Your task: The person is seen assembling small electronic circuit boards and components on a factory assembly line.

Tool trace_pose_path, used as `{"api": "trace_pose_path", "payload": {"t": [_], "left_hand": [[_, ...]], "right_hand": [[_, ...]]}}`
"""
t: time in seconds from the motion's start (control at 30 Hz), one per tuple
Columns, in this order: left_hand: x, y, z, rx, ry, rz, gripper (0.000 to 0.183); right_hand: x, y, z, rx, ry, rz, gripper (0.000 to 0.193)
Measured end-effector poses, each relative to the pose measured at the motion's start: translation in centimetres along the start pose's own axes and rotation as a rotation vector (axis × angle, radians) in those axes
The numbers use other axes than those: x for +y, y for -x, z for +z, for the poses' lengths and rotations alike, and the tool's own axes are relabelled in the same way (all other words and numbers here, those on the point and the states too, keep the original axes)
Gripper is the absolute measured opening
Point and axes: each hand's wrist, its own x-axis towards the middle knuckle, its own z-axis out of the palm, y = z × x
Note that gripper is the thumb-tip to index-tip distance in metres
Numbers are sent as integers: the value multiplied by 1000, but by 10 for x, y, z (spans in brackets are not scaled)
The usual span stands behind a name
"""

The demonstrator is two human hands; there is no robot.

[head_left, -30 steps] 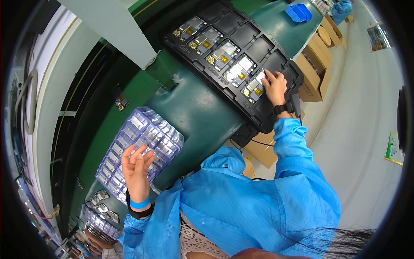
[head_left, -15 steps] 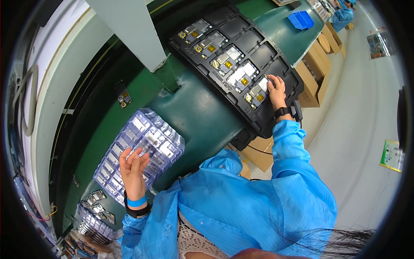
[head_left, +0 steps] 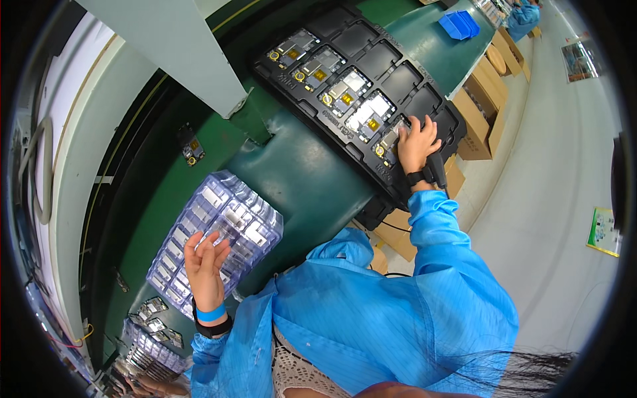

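Observation:
My left hand hovers with fingers spread over the near edge of a clear plastic tray of small metal parts. It holds nothing that I can see. My right hand rests palm down on a part in the nearest filled pocket of a black moulded tray. That tray carries several silver parts with yellow patches in one row; its other pockets are bare. Both arms are in blue sleeves, with a wrist strap on each wrist.
Both trays lie on a green conveyor table. A loose small part sits on the dark strip behind. A second clear tray stack stands at lower left. Cardboard boxes and a blue bin are at right.
My left hand has slid along the clear tray toward its near edge. My right hand stays on the black tray's near pocket. The view has shifted slightly.

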Motion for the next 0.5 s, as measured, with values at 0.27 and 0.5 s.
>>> {"api": "trace_pose_path", "payload": {"t": [0.27, 0.5], "left_hand": [[-25, -4, -35, 258, -622, 465, 30], [-70, 7, -49, 356, -1376, 238, 56]], "right_hand": [[-161, 56, -94, -102, -936, -331, 19], [-340, 109, -40, -545, -1062, -780, 22]]}}
